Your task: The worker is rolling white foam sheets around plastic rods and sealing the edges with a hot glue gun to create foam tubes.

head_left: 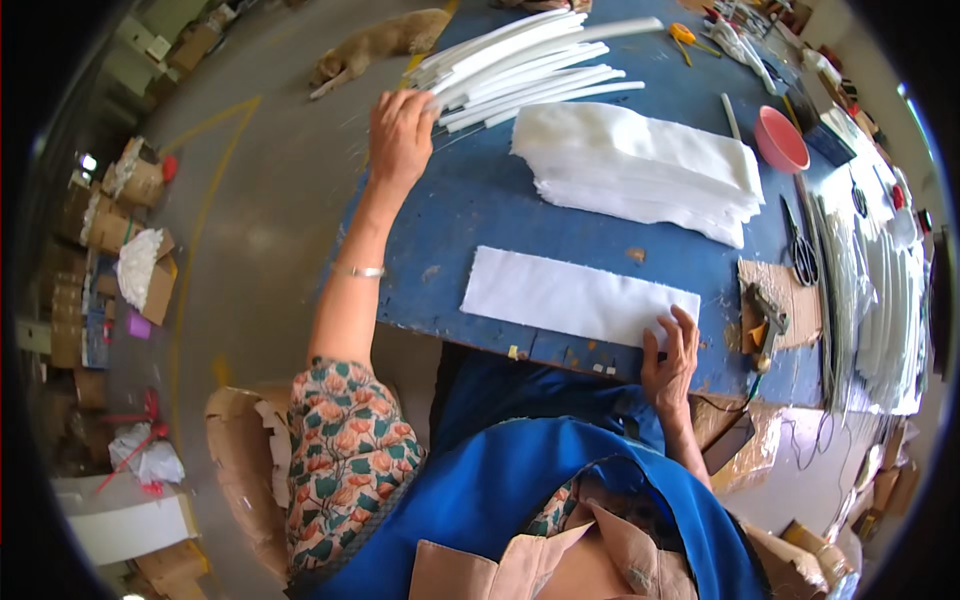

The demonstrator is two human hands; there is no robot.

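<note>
At the far left corner of the blue table (pixel 480 200), left hand (pixel 400 135) reaching out, fingers loosely spread over the near ends of a pile of long white strips (pixel 525 70) and touching them (whether one is actually pinched, cannot tell). Silver bangle (pixel 358 270) on that wrist, off the table's left edge. Toward the table's near edge, right hand (pixel 670 360) pressing flat, fingers together, on the right end of a single white fabric rectangle (pixel 575 297). Beyond that rectangle, mid-table, a thick stack of folded white fabric (pixel 645 170). Right of the stack, a pink bowl (pixel 781 140) and scissors (pixel 801 250); near the table's right near corner, a glue gun (pixel 762 325) on cardboard. Off the table's far left, a dog (pixel 375 45) lying on the floor.
</note>
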